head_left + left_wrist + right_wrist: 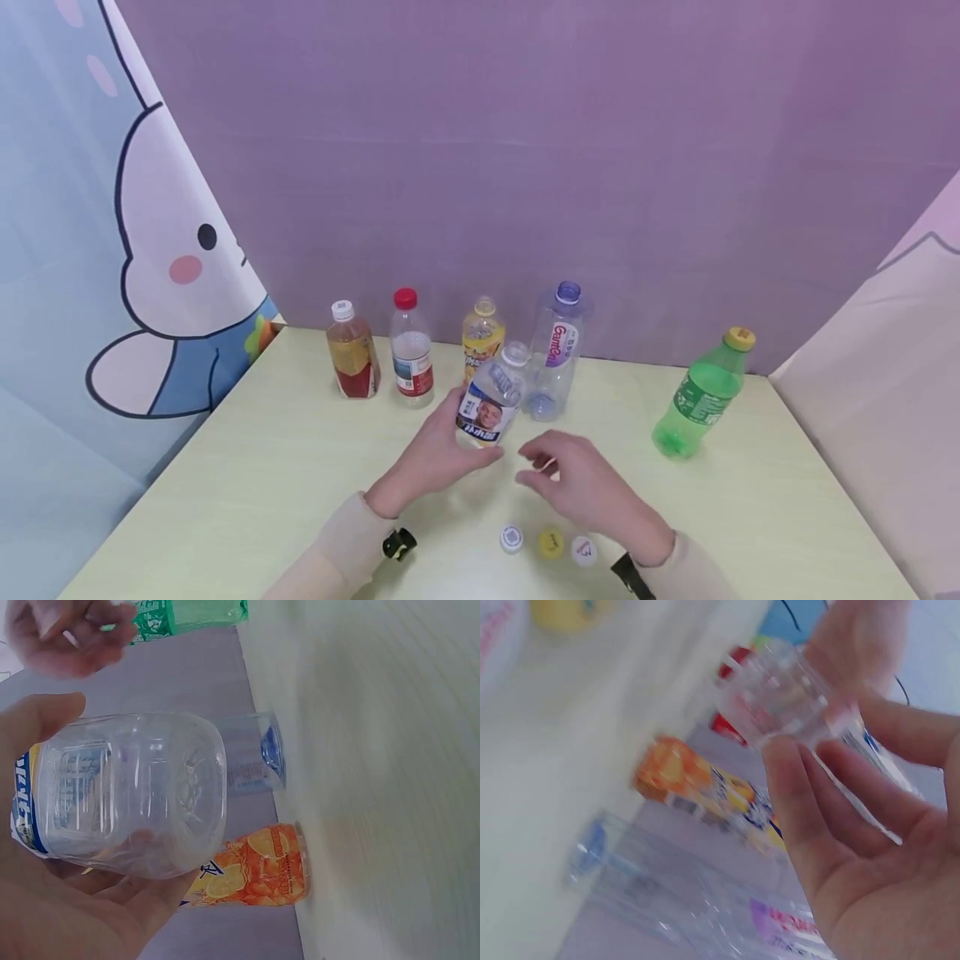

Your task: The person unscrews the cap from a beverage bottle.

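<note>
My left hand (442,446) grips a clear plastic bottle (504,385) with a blue-and-white label, lifted off the table and tilted, its mouth uncapped. In the left wrist view the bottle's clear base (187,795) points toward the table. My right hand (581,479) hovers just right of the bottle, apart from it, fingers loosely bent and nothing seen between them. Below the hands lie a white cap (512,538), a yellow cap (551,543) and another white cap (583,550).
Behind stand an amber bottle (352,358) with a white cap, a red-capped bottle (412,358), an uncapped yellow-labelled bottle (482,337) and a tall uncapped clear bottle (551,375). A green bottle (701,396) with a yellow cap stands right. A purple curtain (540,167) hangs behind the table.
</note>
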`<move>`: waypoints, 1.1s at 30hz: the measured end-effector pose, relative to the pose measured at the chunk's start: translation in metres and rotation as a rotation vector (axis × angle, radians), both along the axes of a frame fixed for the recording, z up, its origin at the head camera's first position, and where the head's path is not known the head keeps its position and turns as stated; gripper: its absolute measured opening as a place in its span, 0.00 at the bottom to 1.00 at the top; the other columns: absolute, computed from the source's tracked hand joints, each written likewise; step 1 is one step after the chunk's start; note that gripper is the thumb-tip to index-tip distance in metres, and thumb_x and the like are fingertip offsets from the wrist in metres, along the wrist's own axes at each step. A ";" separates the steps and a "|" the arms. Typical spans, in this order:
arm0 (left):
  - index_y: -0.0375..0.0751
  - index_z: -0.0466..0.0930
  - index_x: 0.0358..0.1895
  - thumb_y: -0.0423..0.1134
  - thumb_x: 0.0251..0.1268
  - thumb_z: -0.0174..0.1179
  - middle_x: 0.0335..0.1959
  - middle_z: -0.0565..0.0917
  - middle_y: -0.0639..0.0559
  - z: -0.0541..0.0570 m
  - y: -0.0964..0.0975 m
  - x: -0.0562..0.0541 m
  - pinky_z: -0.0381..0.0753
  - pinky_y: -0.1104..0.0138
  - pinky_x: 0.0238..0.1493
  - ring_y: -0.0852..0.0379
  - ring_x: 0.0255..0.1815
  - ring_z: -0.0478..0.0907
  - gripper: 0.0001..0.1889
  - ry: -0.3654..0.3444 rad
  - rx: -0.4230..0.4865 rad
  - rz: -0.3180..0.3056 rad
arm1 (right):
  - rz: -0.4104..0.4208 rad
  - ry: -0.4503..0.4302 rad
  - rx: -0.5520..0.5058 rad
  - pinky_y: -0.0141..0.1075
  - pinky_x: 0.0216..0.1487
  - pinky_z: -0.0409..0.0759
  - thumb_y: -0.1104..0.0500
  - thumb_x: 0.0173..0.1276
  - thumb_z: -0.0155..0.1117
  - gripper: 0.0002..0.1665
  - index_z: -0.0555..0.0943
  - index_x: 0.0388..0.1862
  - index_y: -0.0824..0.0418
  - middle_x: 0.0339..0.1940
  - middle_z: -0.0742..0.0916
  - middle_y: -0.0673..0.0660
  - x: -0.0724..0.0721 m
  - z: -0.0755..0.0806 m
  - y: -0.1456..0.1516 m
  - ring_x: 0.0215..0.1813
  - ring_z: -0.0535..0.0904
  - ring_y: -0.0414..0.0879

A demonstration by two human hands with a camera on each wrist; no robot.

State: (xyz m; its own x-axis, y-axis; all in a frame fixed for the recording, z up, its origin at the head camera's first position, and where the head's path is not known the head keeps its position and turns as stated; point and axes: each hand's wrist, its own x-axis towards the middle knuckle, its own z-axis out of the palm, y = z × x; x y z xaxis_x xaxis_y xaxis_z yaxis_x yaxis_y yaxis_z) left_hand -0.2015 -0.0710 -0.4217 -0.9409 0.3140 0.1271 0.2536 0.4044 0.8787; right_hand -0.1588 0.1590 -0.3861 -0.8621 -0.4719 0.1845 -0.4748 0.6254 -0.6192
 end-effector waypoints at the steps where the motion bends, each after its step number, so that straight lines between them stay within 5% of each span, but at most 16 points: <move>1: 0.48 0.58 0.76 0.53 0.57 0.75 0.61 0.78 0.53 0.000 0.000 0.000 0.77 0.49 0.61 0.55 0.58 0.77 0.47 0.000 -0.001 0.002 | -0.026 0.013 -0.037 0.38 0.44 0.85 0.57 0.67 0.72 0.17 0.85 0.51 0.63 0.43 0.88 0.53 -0.002 0.003 0.001 0.41 0.84 0.42; 8: 0.54 0.56 0.78 0.54 0.57 0.75 0.64 0.76 0.58 -0.001 0.003 0.003 0.73 0.49 0.66 0.57 0.62 0.75 0.48 -0.006 0.015 -0.031 | -0.180 0.011 -0.277 0.44 0.53 0.84 0.57 0.66 0.74 0.30 0.77 0.64 0.67 0.49 0.87 0.58 -0.009 0.013 0.004 0.51 0.85 0.51; 16: 0.52 0.58 0.77 0.54 0.58 0.74 0.64 0.76 0.58 -0.004 0.012 0.008 0.75 0.49 0.65 0.56 0.62 0.75 0.46 0.007 0.005 -0.099 | -0.180 -0.091 -0.448 0.51 0.63 0.78 0.56 0.64 0.76 0.48 0.61 0.77 0.64 0.64 0.80 0.65 -0.013 0.012 0.000 0.65 0.77 0.60; 24: 0.59 0.57 0.77 0.50 0.59 0.74 0.64 0.75 0.62 -0.003 0.020 0.013 0.75 0.56 0.64 0.61 0.60 0.76 0.45 0.016 0.032 -0.203 | -0.159 -0.170 -0.493 0.48 0.62 0.79 0.56 0.66 0.75 0.43 0.65 0.75 0.62 0.65 0.79 0.63 -0.013 0.013 -0.002 0.64 0.78 0.58; 33: 0.54 0.60 0.78 0.62 0.53 0.74 0.73 0.70 0.57 0.008 0.007 0.011 0.72 0.52 0.68 0.54 0.69 0.70 0.50 0.012 -0.062 -0.151 | -0.211 -0.115 -0.489 0.41 0.58 0.82 0.56 0.66 0.75 0.41 0.67 0.73 0.62 0.63 0.82 0.62 -0.015 0.014 0.010 0.61 0.81 0.57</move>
State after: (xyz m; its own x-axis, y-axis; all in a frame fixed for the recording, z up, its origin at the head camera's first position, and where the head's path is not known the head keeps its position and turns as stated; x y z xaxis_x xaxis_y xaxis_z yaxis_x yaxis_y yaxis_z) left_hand -0.1906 -0.0638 -0.4135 -0.8809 0.4595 0.1139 0.3261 0.4145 0.8496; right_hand -0.1737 0.1687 -0.3721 -0.9564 -0.1690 0.2382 -0.2824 0.3261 -0.9022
